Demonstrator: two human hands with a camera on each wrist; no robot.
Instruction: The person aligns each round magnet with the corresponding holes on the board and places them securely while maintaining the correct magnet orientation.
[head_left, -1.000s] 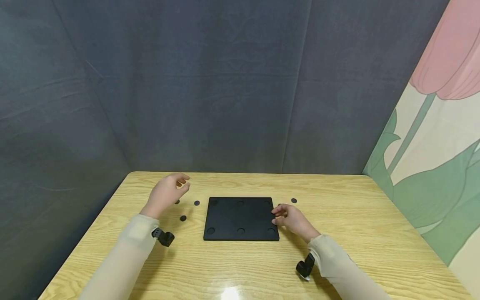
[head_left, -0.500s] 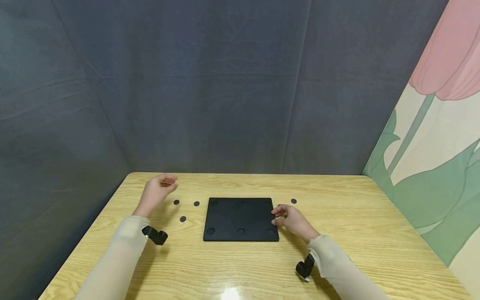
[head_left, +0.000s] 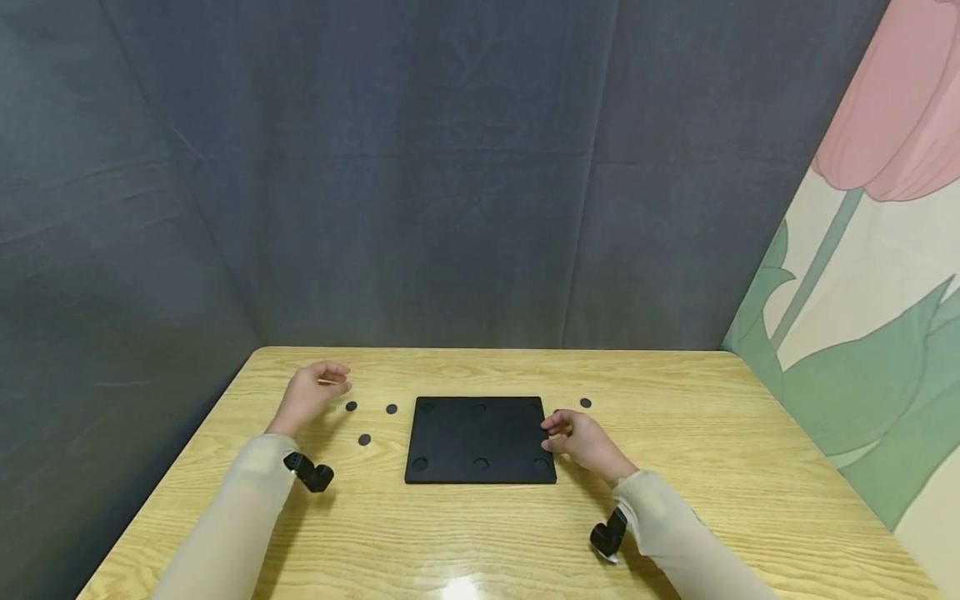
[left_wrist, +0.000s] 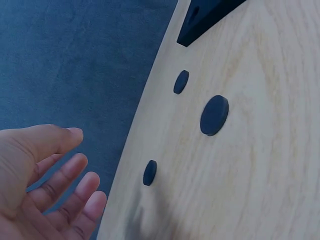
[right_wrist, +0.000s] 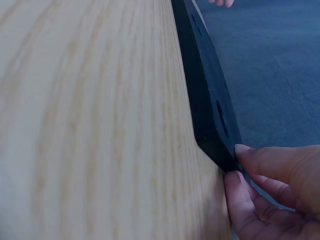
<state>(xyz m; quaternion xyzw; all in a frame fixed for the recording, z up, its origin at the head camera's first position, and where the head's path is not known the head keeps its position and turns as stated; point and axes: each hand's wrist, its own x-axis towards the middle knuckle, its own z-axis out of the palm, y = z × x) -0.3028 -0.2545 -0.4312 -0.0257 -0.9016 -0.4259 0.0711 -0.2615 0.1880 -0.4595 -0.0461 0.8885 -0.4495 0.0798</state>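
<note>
A flat black board (head_left: 450,437) with shallow round recesses along its front and back lies on the table. At its right edge my right hand (head_left: 588,442) holds it, thumb and finger set on the edge in the right wrist view. My left hand (head_left: 306,400) hovers above the table at the far left, fingers loosely bent, holding nothing. The nearest small black disc (head_left: 351,406) lies just beside its fingertips. Two more black discs lie between that hand and the board, a back one (head_left: 392,409) and a front one (left_wrist: 214,115).
Beyond the board's right side lies another black disc (head_left: 586,402). A dark curtain (head_left: 420,208) hangs behind and left of the wooden table (head_left: 465,533). On the right stands a panel with a painted tulip (head_left: 870,108).
My left hand has moved left and then down, toward the leftmost disc. My right hand and the board have stayed in place.
</note>
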